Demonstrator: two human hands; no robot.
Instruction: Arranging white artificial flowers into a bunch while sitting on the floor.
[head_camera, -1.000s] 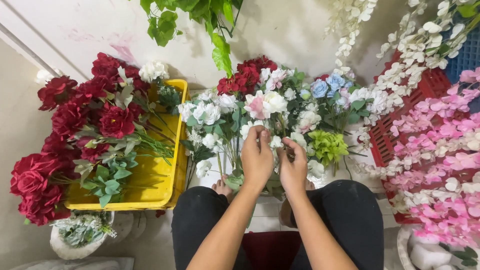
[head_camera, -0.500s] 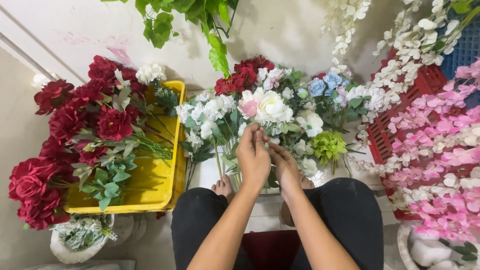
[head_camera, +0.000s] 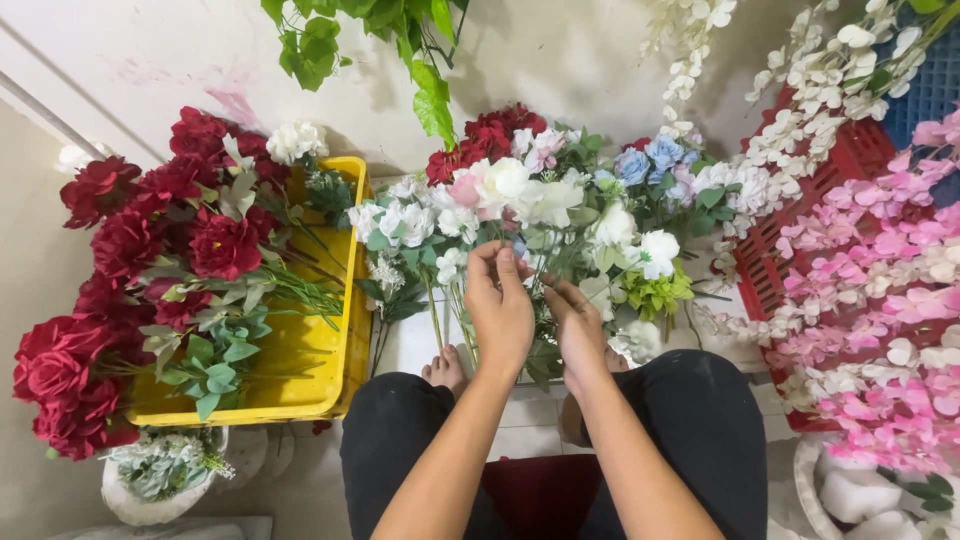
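1. Squatting over a tiled floor, the person works with both bare hands in a mixed bouquet (head_camera: 540, 200) of white, pale pink and blue flowers, which stands just ahead of the knees, between the yellow crate and the red crate.
2. The left hand (head_camera: 500, 305) is raised into the stems, its fingers (head_camera: 495, 262) pinched together on a thin green stem just under the white blooms; it holds that stem narrowly.
3. The right hand (head_camera: 580, 325) sits just beside the left, lower and touching the foliage, fingers curled narrowly around stems of the same bouquet.
4. A yellow crate (head_camera: 335, 370) lies to the left, with dark red roses (head_camera: 215, 240) and their green leaves spilling over it; one white bloom (head_camera: 295, 140) rests at its far edge.
5. A red crate (head_camera: 790, 280) stands to the right, filled with sprays of pink blossoms (head_camera: 880, 300) and white blossoms (head_camera: 810, 110).
6. Green leafy vine (head_camera: 420, 60) hangs down from above against the pale wall.
7. A white pot (head_camera: 160, 480) with grey-green sprigs sits below the yellow crate.
8. Bare toes (head_camera: 445, 370) show beneath the bouquet, beside the black trousers (head_camera: 700, 420).
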